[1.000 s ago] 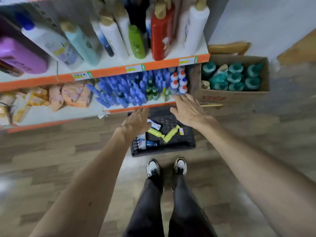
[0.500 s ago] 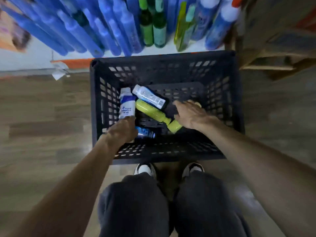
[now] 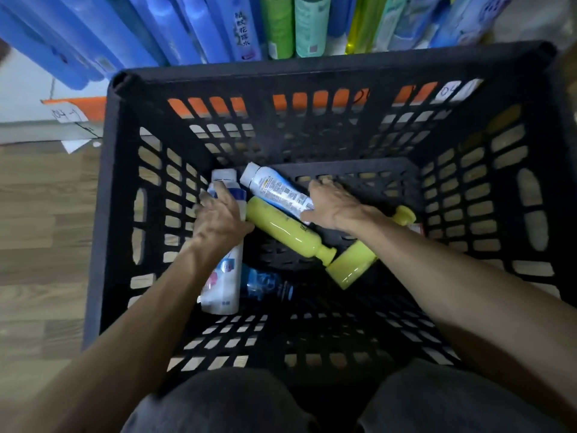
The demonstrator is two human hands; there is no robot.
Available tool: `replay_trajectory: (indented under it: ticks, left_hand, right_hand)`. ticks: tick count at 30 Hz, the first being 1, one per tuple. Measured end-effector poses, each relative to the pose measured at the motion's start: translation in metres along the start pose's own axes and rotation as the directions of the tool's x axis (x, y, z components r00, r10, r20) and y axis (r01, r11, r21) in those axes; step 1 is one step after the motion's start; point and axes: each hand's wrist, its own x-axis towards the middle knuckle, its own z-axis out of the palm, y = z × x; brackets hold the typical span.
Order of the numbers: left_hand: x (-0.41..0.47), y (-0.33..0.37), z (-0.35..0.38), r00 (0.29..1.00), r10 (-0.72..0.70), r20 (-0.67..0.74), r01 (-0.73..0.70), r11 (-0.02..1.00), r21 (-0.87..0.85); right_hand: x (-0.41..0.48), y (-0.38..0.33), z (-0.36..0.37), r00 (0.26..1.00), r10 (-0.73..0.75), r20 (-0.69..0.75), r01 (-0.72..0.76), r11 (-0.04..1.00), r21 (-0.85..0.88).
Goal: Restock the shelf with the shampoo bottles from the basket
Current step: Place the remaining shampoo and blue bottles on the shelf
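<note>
Head camera view, looking straight down into a deep black slatted basket (image 3: 125, 189) on a wood-look floor, the person's knees at the bottom edge. Both bare arms reach to the basket's bottom, where several shampoo bottles lie on their sides. The left hand (image 3: 220, 218) has its fingers curled over a white bottle with a blue label (image 3: 223, 284) lying along the left wall; the grip looks closed around its upper half. The right hand (image 3: 335, 204) lies on one end of a white bottle with small print (image 3: 271, 184), fingers bent over it, though whether they fully close cannot be told. Between the hands lies a yellow bottle (image 3: 281, 228), its cap touching a second yellow bottle (image 3: 354, 265) that runs under the right forearm. A dark blue bottle (image 3: 265, 284) lies nearest the knees. Beyond the basket's far rim, the shelf (image 3: 25, 89) holds upright blue and green bottles.

The bottles look like smooth, stiff plastic, probably slippery and moderately heavy if full; taking each around the middle of the body seems safer than by the cap.
</note>
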Motion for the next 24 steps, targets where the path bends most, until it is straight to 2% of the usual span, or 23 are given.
replay_trajectory:
  ticks: [6,9,13,16,19,24]
  left_hand:
    - [-0.003,-0.011,0.002,0.988,-0.056,0.142,0.096,0.950,-0.296]
    - [-0.003,-0.014,-0.003,0.953,0.079,0.292,0.067,0.886,-0.459]
    - [-0.007,-0.003,-0.009,0.888,0.134,0.440,0.068,0.908,-0.414]
    - [-0.012,0.009,-0.010,0.902,0.176,0.393,-0.026,0.933,-0.358]
    - [-0.030,0.017,-0.023,0.915,0.258,0.310,-0.161,0.938,-0.306]
    - [-0.102,0.024,-0.099,0.975,0.170,0.141,-0.095,0.898,-0.429]
  right_hand:
    - [-0.011,0.008,0.003,0.999,0.024,0.043,-0.027,0.998,0.065]
    - [-0.012,0.009,0.000,0.996,0.039,0.075,-0.047,0.993,0.111]
    - [-0.014,0.008,0.002,0.995,0.024,0.098,-0.035,0.993,0.113]
    - [-0.021,0.005,-0.004,0.985,0.000,0.173,-0.017,0.995,0.096]
    - [-0.044,0.001,-0.028,0.980,0.021,0.200,-0.054,0.985,0.163]
    - [-0.135,-0.007,-0.100,0.976,0.095,0.197,-0.139,0.964,0.227]
